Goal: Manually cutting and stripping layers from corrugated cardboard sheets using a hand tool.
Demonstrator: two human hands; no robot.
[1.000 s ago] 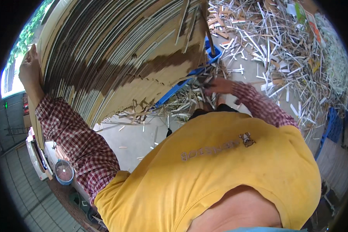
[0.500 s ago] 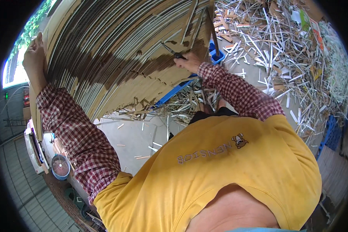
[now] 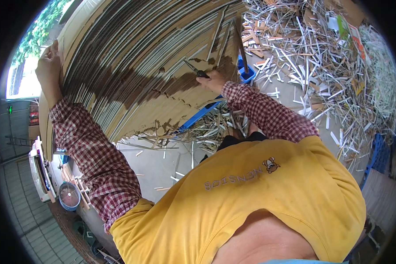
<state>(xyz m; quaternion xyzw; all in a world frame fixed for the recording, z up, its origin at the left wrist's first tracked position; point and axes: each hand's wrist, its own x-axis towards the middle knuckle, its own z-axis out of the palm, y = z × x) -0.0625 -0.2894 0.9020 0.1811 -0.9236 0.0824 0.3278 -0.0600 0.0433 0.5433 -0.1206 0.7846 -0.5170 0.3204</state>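
Note:
A large stack of tan cardboard sheets (image 3: 180, 101) leans in front of me, its many layered strips and slits running diagonally. My left hand (image 3: 49, 68) grips the stack's outer left edge; part of the fingers is hidden from view. Around a black handle, my right hand (image 3: 213, 82) is closed on a pointed metal tool (image 3: 199, 71), whose exact kind I cannot make out. Its silver tip points up and left, over the striped face of the stack. A loose strip (image 3: 216, 33) stands out from the face above the tool.
Cardboard offcuts (image 3: 295, 48) lie heaped on the floor at the right. A blue plastic bin (image 3: 246, 75) stands beside the stack, and more scraps (image 3: 224, 127) lie by my feet. At the lower left is a round fan-like object (image 3: 69, 196) with a blue rim.
The stack's left edge and my left hand have shifted slightly right and down in the view. My right hand and the tool sit a little lower, with the same grip.

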